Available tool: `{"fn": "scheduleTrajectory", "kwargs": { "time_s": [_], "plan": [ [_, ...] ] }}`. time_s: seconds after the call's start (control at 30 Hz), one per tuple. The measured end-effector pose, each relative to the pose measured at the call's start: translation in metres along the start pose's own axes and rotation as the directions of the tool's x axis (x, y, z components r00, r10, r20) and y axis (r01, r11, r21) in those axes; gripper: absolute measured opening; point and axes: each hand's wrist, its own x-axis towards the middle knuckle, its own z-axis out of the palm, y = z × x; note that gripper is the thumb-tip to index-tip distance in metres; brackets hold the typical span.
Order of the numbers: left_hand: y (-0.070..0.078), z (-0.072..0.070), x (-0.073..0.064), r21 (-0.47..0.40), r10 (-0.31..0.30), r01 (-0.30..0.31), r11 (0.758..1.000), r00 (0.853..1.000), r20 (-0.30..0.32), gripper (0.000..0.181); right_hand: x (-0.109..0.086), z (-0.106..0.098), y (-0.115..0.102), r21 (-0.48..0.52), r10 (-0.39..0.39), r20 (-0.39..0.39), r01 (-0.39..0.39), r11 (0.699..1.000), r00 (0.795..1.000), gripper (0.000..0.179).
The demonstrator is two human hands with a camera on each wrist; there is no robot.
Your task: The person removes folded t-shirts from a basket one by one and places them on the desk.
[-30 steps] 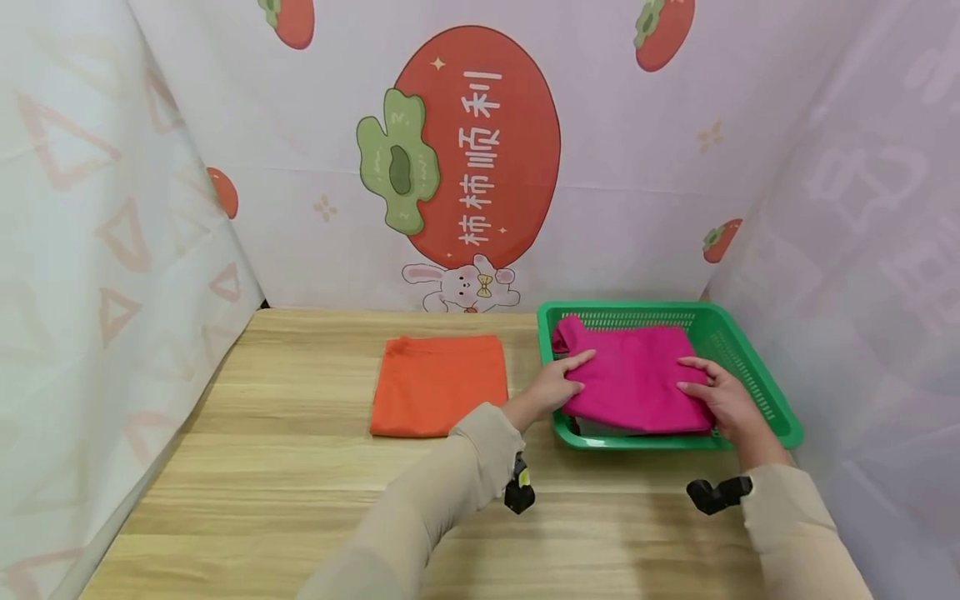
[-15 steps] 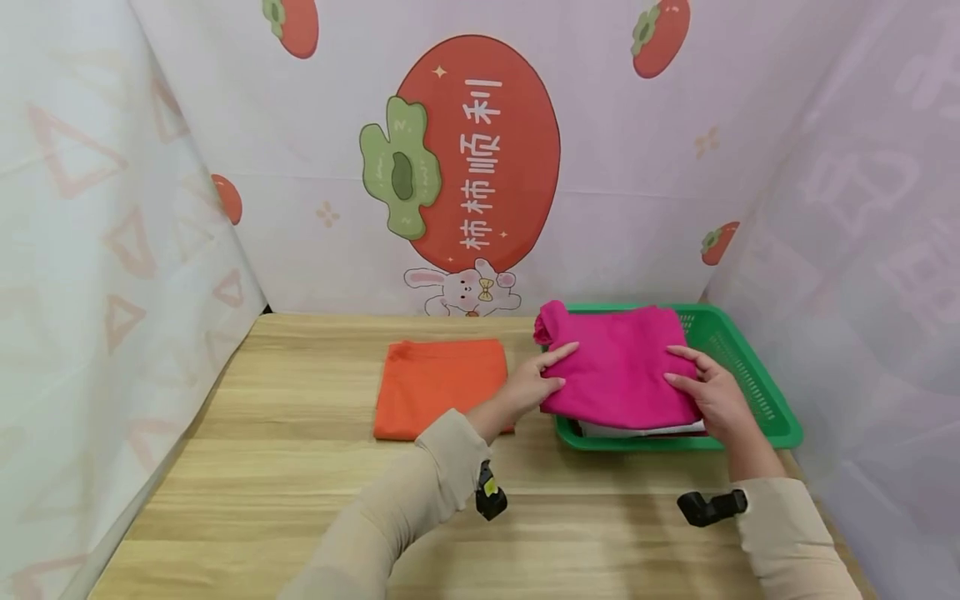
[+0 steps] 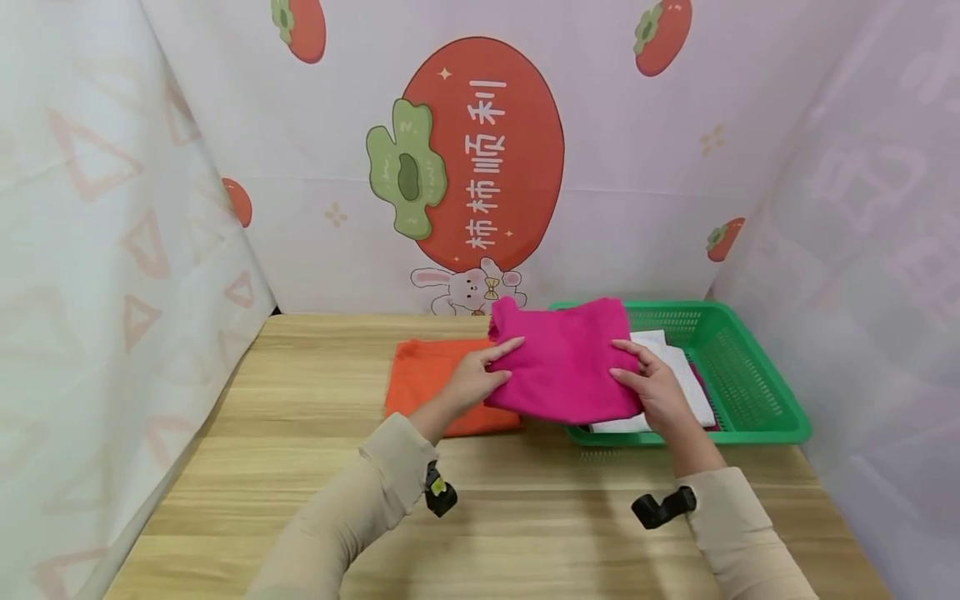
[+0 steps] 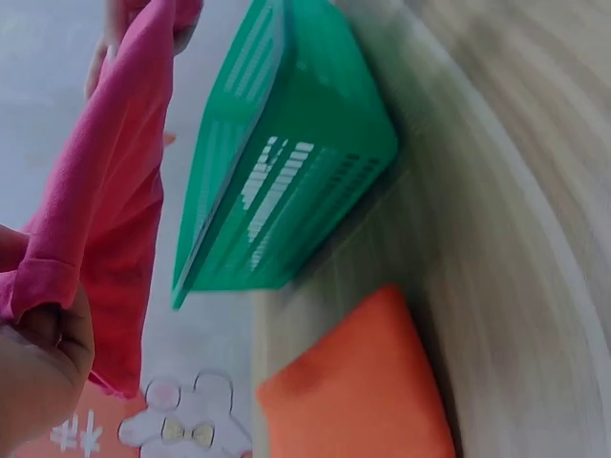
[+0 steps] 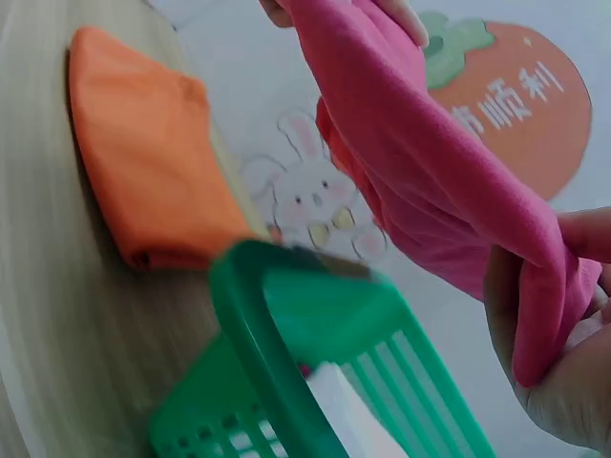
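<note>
Green slotted plastic is forming the basket (image 3: 757,437) at right. Soft pink cloth (image 3: 562,367), folded roughly rectangular, is hanging above its left end, long axis running left–right, bunched corner pointing far-left. Smooth orange cloth (image 3: 423,375) is lying left. Left hand (image 3: 472,379) and right hand (image 3: 660,396), forearms converging, are pinching the pink cloth's sides.

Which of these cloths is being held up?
The pink cloth, gripped by the left hand and right hand; the orange cloth lies on the table, the white cloth in the basket.
</note>
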Motion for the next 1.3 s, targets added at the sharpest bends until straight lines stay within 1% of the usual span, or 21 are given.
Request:
{"fn": "scheduleTrajectory", "kwargs": {
  "time_s": [0.07, 0.17, 0.23, 0.37, 0.43, 0.57, 0.77, 0.9, 1.0, 1.1, 1.17, 1.3],
  "plan": [
    [-0.004, -0.013, -0.005, 0.006, -0.009, 0.010, 1.000, 0.999, -0.037, 0.049, 0.003, 0.012, 0.003, 0.020, 0.009, 0.025, -0.009, 1.000, 1.000, 0.038],
    [-0.009, -0.032, -0.013, 0.005, -0.042, 0.042, 0.999, 0.995, -0.089, 0.048, 0.009, 0.031, 0.006, 0.020, 0.024, 0.064, -0.025, 0.999, 0.998, 0.043],
    [-0.012, -0.044, -0.019, 0.004, -0.062, 0.063, 0.998, 0.992, -0.106, 0.048, 0.013, 0.045, 0.008, 0.007, 0.036, 0.080, -0.037, 0.999, 0.996, 0.045],
    [-0.018, -0.068, -0.029, -0.020, -0.107, 0.105, 0.994, 0.988, -0.111, 0.047, 0.020, 0.072, 0.013, -0.014, 0.066, 0.092, -0.064, 0.998, 0.994, 0.046],
    [-0.021, -0.079, -0.034, -0.041, -0.129, 0.126, 0.991, 0.985, -0.110, 0.047, 0.024, 0.084, 0.017, -0.001, 0.083, 0.099, -0.083, 0.997, 0.992, 0.046],
    [-0.030, -0.103, -0.045, -0.062, -0.150, 0.144, 0.988, 0.981, -0.119, 0.047, 0.034, 0.110, 0.027, -0.003, 0.105, 0.123, -0.106, 0.994, 0.987, 0.045],
    [-0.047, -0.143, -0.060, -0.014, -0.172, 0.172, 0.985, 0.974, -0.149, 0.047, 0.046, 0.150, 0.041, -0.018, 0.129, 0.154, -0.128, 0.992, 0.980, 0.044],
    [-0.055, -0.167, -0.068, 0.034, -0.170, 0.178, 0.983, 0.970, -0.175, 0.048, 0.052, 0.174, 0.049, -0.058, 0.118, 0.184, -0.109, 0.992, 0.976, 0.043],
    [-0.060, -0.181, -0.072, 0.082, -0.164, 0.183, 0.980, 0.966, -0.199, 0.048, 0.057, 0.191, 0.055, -0.092, 0.139, 0.201, -0.122, 0.988, 0.970, 0.044],
    [-0.064, -0.192, -0.076, 0.106, -0.172, 0.198, 0.974, 0.962, -0.213, 0.049, 0.063, 0.207, 0.061, -0.112, 0.178, 0.206, -0.158, 0.981, 0.962, 0.046],
    [-0.066, -0.198, -0.077, 0.105, -0.184, 0.211, 0.972, 0.958, -0.222, 0.049, 0.065, 0.217, 0.065, -0.144, 0.198, 0.199, -0.171, 0.975, 0.960, 0.047],
    [-0.071, -0.206, -0.077, 0.115, -0.211, 0.242, 0.963, 0.950, -0.231, 0.050, 0.069, 0.230, 0.073, -0.171, 0.206, 0.203, -0.173, 0.970, 0.957, 0.049]
  ]
}}
